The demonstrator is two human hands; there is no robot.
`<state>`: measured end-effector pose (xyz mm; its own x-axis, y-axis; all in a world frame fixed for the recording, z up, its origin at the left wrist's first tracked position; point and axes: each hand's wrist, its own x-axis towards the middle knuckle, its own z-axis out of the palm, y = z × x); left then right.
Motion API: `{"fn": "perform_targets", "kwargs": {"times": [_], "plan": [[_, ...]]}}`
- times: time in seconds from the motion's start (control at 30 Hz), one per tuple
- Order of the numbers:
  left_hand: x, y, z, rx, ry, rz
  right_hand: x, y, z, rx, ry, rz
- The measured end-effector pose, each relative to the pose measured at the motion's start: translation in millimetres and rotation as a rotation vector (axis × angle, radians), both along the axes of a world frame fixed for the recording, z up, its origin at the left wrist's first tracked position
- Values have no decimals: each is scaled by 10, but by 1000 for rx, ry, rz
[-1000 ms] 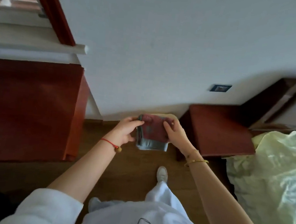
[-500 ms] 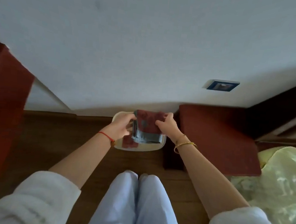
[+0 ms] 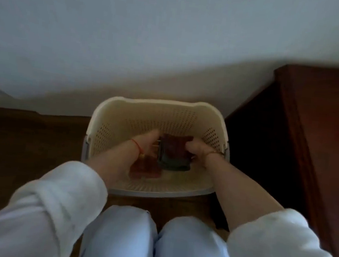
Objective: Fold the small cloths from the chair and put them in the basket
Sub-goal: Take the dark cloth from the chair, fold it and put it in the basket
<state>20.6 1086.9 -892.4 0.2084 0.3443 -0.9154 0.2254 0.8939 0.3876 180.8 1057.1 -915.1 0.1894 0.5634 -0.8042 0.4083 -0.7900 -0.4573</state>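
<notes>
I have the folded cloth pinched between both hands, inside the basket and a little above its bottom. My left hand is closed on the cloth's left edge and my right hand is closed on its right edge, so the cloth's width runs straight across from one hand to the other. It hangs from its top edge, dark red above and grey-blue along the lower edge. What matters for setting it down is what lies below: another folded red cloth already rests on the basket floor, down and to the left, partly under my left forearm. The bare floor of the basket is on the right, beneath my right hand, so I judge the cloth should go down just beside the red one.
</notes>
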Motion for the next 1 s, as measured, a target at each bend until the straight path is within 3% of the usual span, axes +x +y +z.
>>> {"fn": "perform_targets", "kwargs": {"times": [0.3, 0.6, 0.77, 1.0], "plan": [[59, 84, -744, -155, 42, -49, -12, 159, -852, -188, -6, 188], [-10, -60, -698, -125, 219, -128, -21, 109, -857, -220, -54, 252], [-219, -17, -2, 80, 156, -94, -40, -1, -166, -116, -44, 184], [-604, -392, 2257, 285, 7, 101, -369, -332, 2124, -2, 206, -79]]}}
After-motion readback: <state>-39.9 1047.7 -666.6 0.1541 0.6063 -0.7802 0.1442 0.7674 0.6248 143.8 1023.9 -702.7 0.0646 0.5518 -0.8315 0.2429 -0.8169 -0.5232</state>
